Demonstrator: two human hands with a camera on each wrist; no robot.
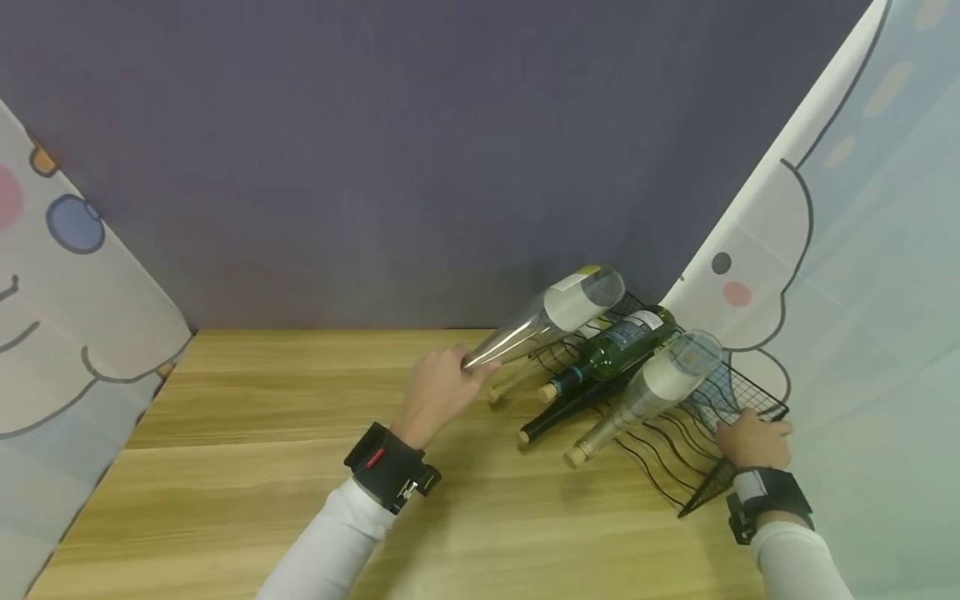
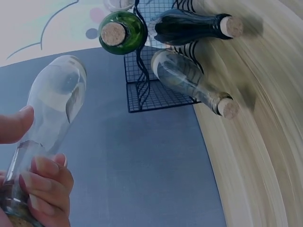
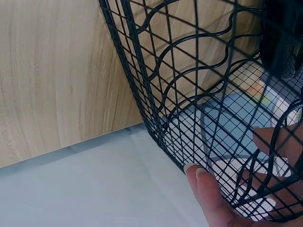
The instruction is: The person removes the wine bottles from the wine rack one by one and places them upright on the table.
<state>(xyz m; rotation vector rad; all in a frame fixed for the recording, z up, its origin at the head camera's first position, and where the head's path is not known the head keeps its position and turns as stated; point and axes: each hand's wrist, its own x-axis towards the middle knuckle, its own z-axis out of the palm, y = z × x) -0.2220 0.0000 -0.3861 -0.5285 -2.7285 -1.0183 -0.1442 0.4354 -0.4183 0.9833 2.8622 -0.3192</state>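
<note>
My left hand (image 1: pixel 441 385) grips a clear glass bottle (image 1: pixel 573 302) by its neck. In the head view the bottle slants up and to the right, its wide base over the far end of a black wire bottle rack (image 1: pixel 738 387). In the left wrist view my fingers (image 2: pixel 49 187) curl round the neck, and a cork shows at its lower end. My right hand (image 1: pixel 756 440) holds the rack's near right corner; in the right wrist view thumb and fingers lie on both sides of the mesh (image 3: pixel 189 127).
Across the rack lie a green bottle (image 1: pixel 626 343), a dark bottle (image 1: pixel 558 411) and another clear bottle (image 1: pixel 667 375), corks toward the left. A further clear bottle (image 2: pixel 182 75) lies low in the rack. Behind the wooden table (image 1: pixel 285 417) stands a dark grey panel (image 1: pixel 337 167); a printed cloth hangs at right.
</note>
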